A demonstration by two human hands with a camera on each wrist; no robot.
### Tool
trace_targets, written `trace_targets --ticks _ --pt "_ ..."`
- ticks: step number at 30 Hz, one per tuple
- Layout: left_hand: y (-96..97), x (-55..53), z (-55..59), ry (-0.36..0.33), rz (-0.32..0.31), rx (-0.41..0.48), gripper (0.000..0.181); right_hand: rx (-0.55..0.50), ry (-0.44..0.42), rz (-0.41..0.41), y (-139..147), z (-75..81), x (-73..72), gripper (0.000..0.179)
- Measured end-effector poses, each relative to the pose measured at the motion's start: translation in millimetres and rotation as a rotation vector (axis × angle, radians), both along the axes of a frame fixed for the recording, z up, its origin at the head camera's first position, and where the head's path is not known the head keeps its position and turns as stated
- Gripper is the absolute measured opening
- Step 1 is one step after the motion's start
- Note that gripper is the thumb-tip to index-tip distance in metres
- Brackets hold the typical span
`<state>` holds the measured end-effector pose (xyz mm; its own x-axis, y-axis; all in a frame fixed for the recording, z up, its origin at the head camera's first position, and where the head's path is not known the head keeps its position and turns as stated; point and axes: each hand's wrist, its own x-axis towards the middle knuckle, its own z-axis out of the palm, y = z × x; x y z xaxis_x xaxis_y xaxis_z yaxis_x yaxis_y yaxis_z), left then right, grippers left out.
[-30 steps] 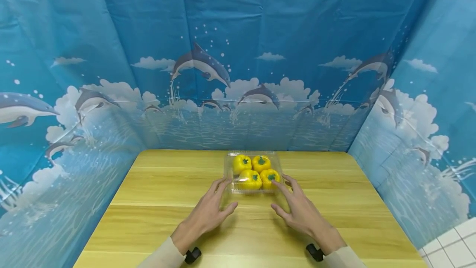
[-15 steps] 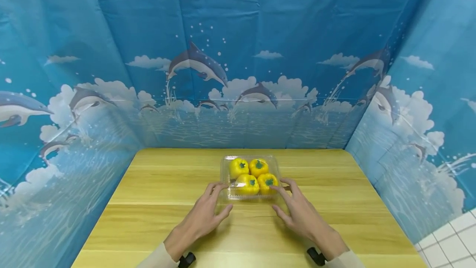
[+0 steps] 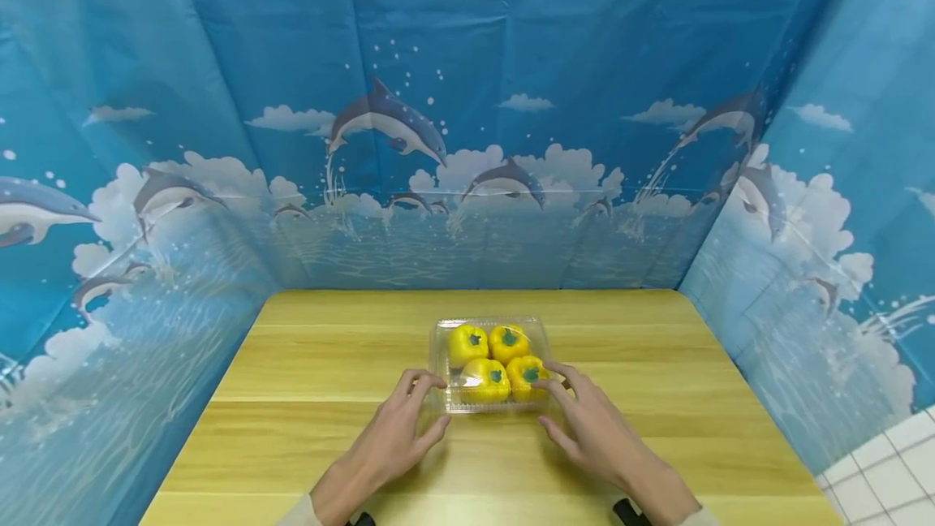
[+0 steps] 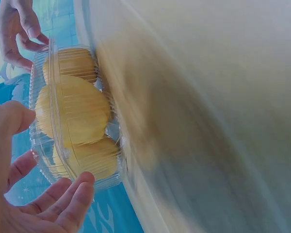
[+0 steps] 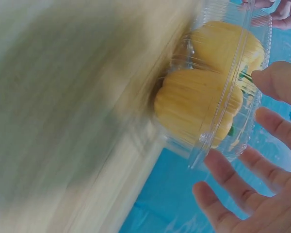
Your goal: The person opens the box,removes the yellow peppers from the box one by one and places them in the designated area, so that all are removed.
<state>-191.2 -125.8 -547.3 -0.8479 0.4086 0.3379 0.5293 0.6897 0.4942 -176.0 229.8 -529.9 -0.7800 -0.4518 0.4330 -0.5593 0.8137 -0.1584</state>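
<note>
A clear plastic clamshell box (image 3: 467, 408) lies on the wooden table with several yellow bell peppers (image 3: 467, 345) inside, their green stems showing through the lid. My left hand (image 3: 392, 433) is at the box's left side, fingertips right at the edge, thumb apart in front. On the opposite side, my right hand (image 3: 595, 433) has its fingers loosely bent along the right edge, index fingertip overlapping the lid. From the left wrist view, the spread left fingers (image 4: 80, 196) reach the box wall. The right wrist view shows spread right fingers (image 5: 228, 177) beside the rim.
The light wooden table (image 3: 314, 355) extends left, right and in front of the box. A blue dolphin-print curtain (image 3: 438, 258) rises behind and at both sides. White tiles (image 3: 884, 473) show at the lower right.
The box of bell peppers has slid toward me across the table, with both hands drawing back alongside it. The fingers keep nearly the same loose spread.
</note>
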Motion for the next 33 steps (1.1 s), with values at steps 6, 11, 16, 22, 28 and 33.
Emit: trace_targets --ticks 6,11,16,22,28,33 --pt "-0.9 5.8 -0.6 0.025 -0.009 0.001 0.042 0.022 0.052 0.020 0 1.9 9.4 0.054" --pt "-2.8 8.1 -0.9 0.023 -0.030 0.017 0.043 0.029 0.096 0.039 1 2.0 14.2 0.058" --pt "-5.5 10.6 -2.6 0.017 -0.035 0.024 0.045 0.040 0.126 0.072 2 1.8 17.1 0.063" --pt "-6.7 14.9 -5.1 0.040 -0.047 0.020 0.046 0.041 0.138 0.090 5 1.6 22.2 0.060" --pt "-7.0 19.4 -5.0 0.050 -0.056 0.014 0.045 0.047 0.167 0.094 7 1.6 23.6 0.056" --pt "-7.7 20.4 -6.2 0.073 -0.071 0.045 0.049 0.042 0.187 0.094 6 1.5 21.5 0.034"
